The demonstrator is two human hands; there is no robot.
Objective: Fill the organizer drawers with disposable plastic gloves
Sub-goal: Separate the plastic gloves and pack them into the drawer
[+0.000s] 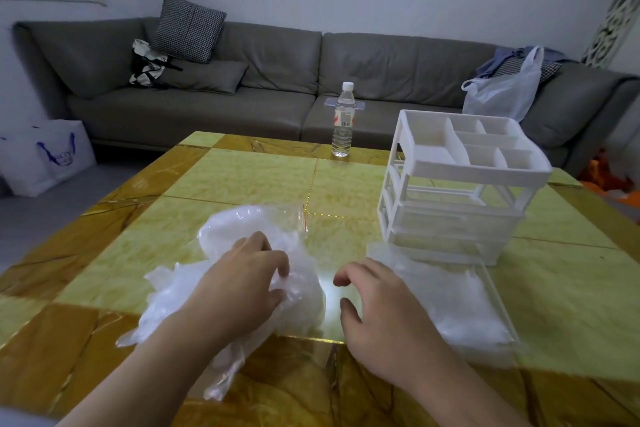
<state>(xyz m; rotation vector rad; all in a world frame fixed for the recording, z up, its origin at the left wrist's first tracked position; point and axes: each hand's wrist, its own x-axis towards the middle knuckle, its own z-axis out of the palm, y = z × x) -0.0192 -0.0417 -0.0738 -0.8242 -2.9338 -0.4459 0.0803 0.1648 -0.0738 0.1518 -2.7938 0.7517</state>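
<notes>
Sat on the table (242, 177): a soft heap of gloves (225, 288), partly spilling out of a clear bag (277, 218) with a red strip. Lay left of the drawer (460, 302), a clear tray pulled out of the organizer (457, 184) and set flat in front of it. Already held some gloves, that drawer, but looked to have room for more.

Rested on top of the heap, the left hand (239, 291), with fingers curled down into the thin plastic, pinching a bunch of it. Hovered between heap and drawer, the right hand (377, 308), with fingers loosely bent and nothing in them, just beside the drawer's left edge.

Ran away from the person, the drawer's long side, toward the organizer. Lay to the right of the heap, so the carry would likely go left to right, across the small bare gap of table. Nearest the gloves: the left hand. Nearest the drawer: the right hand, well placed to steady it or take the bunch over.

Could snag or trail, such light, clingy gloves.
</notes>
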